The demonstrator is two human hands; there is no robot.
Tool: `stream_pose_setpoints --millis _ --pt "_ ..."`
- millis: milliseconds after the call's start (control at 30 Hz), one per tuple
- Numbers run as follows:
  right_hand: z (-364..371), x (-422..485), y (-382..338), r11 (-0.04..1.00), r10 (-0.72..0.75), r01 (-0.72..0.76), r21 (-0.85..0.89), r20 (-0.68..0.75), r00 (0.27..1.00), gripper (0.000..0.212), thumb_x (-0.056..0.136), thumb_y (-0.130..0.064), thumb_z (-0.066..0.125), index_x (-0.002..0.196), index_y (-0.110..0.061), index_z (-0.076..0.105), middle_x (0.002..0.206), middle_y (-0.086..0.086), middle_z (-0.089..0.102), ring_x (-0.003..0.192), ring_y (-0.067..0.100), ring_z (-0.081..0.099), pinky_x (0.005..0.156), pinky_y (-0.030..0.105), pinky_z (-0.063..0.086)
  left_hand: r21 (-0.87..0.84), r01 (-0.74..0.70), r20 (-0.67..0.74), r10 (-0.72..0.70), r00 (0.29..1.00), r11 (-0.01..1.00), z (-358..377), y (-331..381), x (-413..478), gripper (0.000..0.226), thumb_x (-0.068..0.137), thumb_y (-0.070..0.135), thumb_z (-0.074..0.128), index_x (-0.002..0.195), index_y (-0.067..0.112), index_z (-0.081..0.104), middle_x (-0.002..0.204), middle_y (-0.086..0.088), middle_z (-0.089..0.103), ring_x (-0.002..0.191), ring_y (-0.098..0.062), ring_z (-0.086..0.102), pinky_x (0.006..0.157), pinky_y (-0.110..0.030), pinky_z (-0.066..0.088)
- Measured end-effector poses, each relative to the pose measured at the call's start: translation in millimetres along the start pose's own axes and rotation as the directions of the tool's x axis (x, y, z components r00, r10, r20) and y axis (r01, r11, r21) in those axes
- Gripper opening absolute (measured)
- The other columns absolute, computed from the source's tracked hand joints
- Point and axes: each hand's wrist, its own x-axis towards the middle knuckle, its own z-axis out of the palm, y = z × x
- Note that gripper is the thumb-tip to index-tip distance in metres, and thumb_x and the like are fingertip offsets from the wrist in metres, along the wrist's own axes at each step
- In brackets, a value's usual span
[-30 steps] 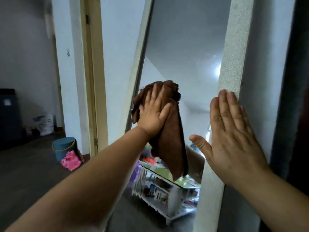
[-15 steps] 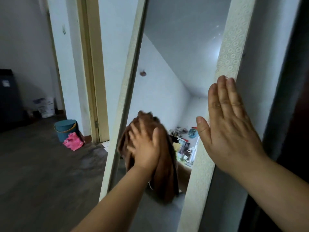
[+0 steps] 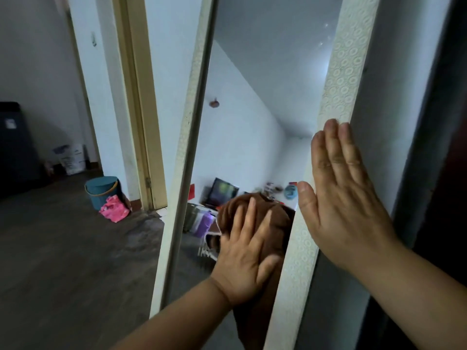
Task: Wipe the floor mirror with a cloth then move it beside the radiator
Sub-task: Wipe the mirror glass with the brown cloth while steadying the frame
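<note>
Against a white wall, centre of view: floor mirror, tall, leaning slightly, in a white frame embossed with small rings. Its glass reflects a pale ceiling and wall, and lower down a cluttered room with a dark screen.

Item 1. Brown cloth, bunched, lying flat on the lower part of the glass, close to the right frame rail. One end hangs down below the wrist.

Item 2. Left hand, palm on the cloth, fingers straight and spread, pressing it to the glass. Nothing is curled round the fabric. Motion blur softens the fingers.

Item 3. Right hand, flat against the right frame rail, fingers straight and held together, thumb out toward the glass. It grips nothing; the fingertips lie on the embossed strip, the palm over its outer edge.

Item 4. Left frame rail, free of both hands.

Surroundings, left of the mirror: cream door frame; teal bucket on the dark floor near the foot of the door frame; pink bundle touching the bucket's front; white printed sack farther back by the wall; dark cabinet at the far left edge.
</note>
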Motion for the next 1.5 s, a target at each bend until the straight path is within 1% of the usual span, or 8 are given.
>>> stream_pose_setpoints --millis 200,333,567,700,1000,1167,1267,1500 --pt "1 -4 -2 1.000 0.023 -0.023 0.002 0.009 1.000 0.067 0.100 -0.034 0.027 0.151 0.009 0.021 0.160 0.028 0.013 0.151 0.038 0.008 0.121 0.051 0.019 -0.116 0.149 -0.148 -0.165 0.975 0.982 -62 28 147 0.068 0.092 0.062 0.020 0.152 0.039 -0.001 0.163 0.004 -0.012 0.149 -0.021 -0.011 0.110 -0.066 0.003" --pt "5 -15 -6 0.999 0.021 -0.020 -0.049 0.030 0.999 0.071 0.102 -0.041 0.027 0.150 0.011 0.021 0.160 0.029 0.012 0.150 0.040 0.008 0.120 0.051 0.019 -0.099 0.161 -0.184 -0.177 0.967 0.982 -53 24 142 0.071 0.089 0.064 0.019 0.153 0.038 0.001 0.163 0.004 -0.010 0.150 -0.020 -0.009 0.110 -0.066 -0.004" --pt "5 -40 -14 0.999 0.011 -0.010 -0.045 0.030 1.000 0.074 0.104 -0.046 0.017 0.148 0.013 0.027 0.159 0.030 0.016 0.149 0.041 0.013 0.118 0.052 0.023 0.035 -0.164 0.010 0.164 0.986 0.986 11 -7 -20 0.065 0.096 0.063 0.012 0.153 0.036 -0.004 0.162 0.004 -0.016 0.148 -0.028 -0.003 0.102 -0.067 0.026" --pt "8 -40 -17 0.999 0.048 -0.047 -0.018 0.025 0.999 0.073 0.101 -0.044 0.025 0.147 0.012 0.028 0.159 0.029 0.016 0.149 0.041 0.013 0.118 0.053 0.022 0.018 -0.169 0.000 0.169 0.986 0.985 -15 -3 31 0.064 0.093 0.067 0.012 0.150 0.045 -0.007 0.162 0.004 -0.016 0.149 -0.029 -0.007 0.103 -0.064 0.030" --pt "18 -30 -32 0.976 0.050 -0.028 -0.216 0.097 0.994 0.075 0.098 -0.048 0.033 0.152 0.004 0.025 0.161 0.024 0.014 0.150 0.039 0.008 0.122 0.052 0.008 -0.112 0.230 -0.159 -0.246 0.956 0.967 -51 -33 125 0.081 0.083 0.069 0.021 0.154 0.034 0.008 0.164 0.002 -0.007 0.150 -0.024 -0.006 0.109 -0.065 0.008" --pt "13 -31 -32 0.973 0.048 -0.013 -0.230 0.148 0.988 0.087 0.092 -0.064 0.031 0.154 -0.003 0.025 0.164 0.017 0.012 0.151 0.038 0.005 0.119 0.060 0.009 -0.273 0.628 -0.088 -0.669 0.738 0.729 -11 -68 37 0.084 0.083 0.069 0.019 0.154 0.027 0.006 0.164 0.001 -0.004 0.150 -0.022 -0.002 0.112 -0.067 0.006" --pt "12 -33 -31 0.974 0.050 -0.017 -0.228 0.142 0.989 0.089 0.092 -0.065 0.029 0.153 0.000 0.025 0.164 0.018 0.011 0.151 0.038 0.005 0.119 0.059 0.009 -0.308 0.731 -0.023 -0.773 0.634 0.608 14 -43 -18 0.092 0.076 0.074 0.010 0.154 0.025 0.004 0.164 -0.003 -0.006 0.150 -0.024 -0.004 0.113 -0.067 0.006" --pt "10 -34 -30 0.978 0.036 -0.006 -0.207 0.142 0.989 0.089 0.096 -0.065 0.021 0.153 0.004 0.020 0.163 0.022 0.011 0.150 0.040 0.004 0.121 0.054 0.009 -0.164 0.385 -0.075 -0.400 0.913 0.908 -12 3 33 0.081 0.083 0.071 0.013 0.153 0.033 -0.001 0.162 -0.003 -0.015 0.148 -0.024 -0.015 0.113 -0.056 -0.012"
